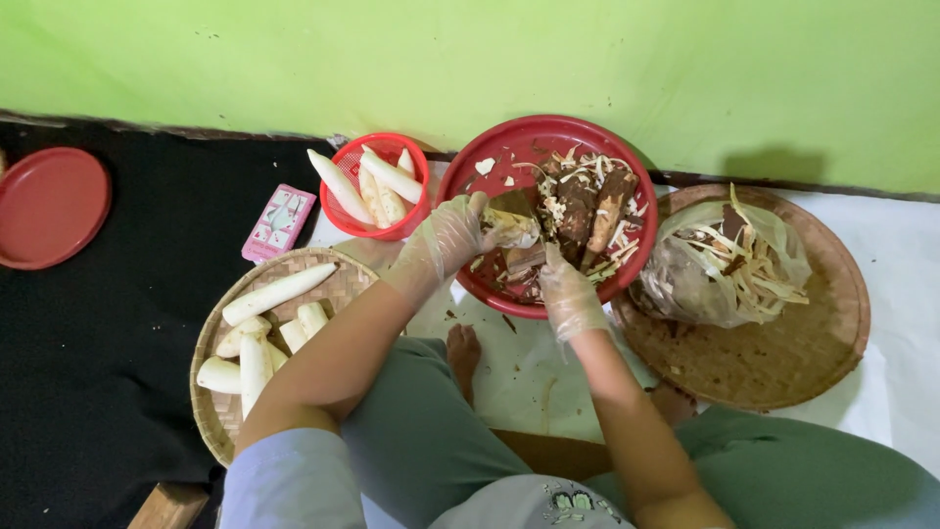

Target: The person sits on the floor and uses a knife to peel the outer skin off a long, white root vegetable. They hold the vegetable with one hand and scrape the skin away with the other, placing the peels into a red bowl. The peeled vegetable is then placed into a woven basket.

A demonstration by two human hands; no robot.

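Both gloved hands reach far forward: the left hand point(448, 235) curls shut, the right hand point(570, 296) closes fist-like just right of it.

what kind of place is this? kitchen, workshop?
Likely a home floor used for food prep, not a fitted kitchen. The person sits on a white floor sheet against a green wall, gloved hands working over a red basin of peelings, with peeled white roots in a woven tray.

Lime-green wall point(470, 59), red basin point(490, 186), red strainer basket point(345, 217), tan woven tray point(220, 416), white peeled roots point(276, 292), pink packet point(278, 223), black mat point(88, 343)
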